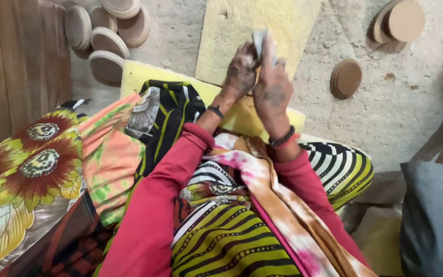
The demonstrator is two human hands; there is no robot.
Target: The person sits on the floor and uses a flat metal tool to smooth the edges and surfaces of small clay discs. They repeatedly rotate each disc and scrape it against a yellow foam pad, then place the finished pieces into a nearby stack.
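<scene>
Head view: left hand (pixel 240 69) and right hand (pixel 273 84), grips pinching small grey piece (pixel 259 38).

matt wooden discs (pixel 345 78), rough concrete floor (pixel 401 107)

Floor workshop (stacked wooden discs (pixel 109 38)).

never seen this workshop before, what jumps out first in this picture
Two dusty hands meet at top centre, the left hand and right hand gripping a small pale block together. Below them spreads bright patterned cloth, and round wooden discs lie at upper left on the floor.
</scene>
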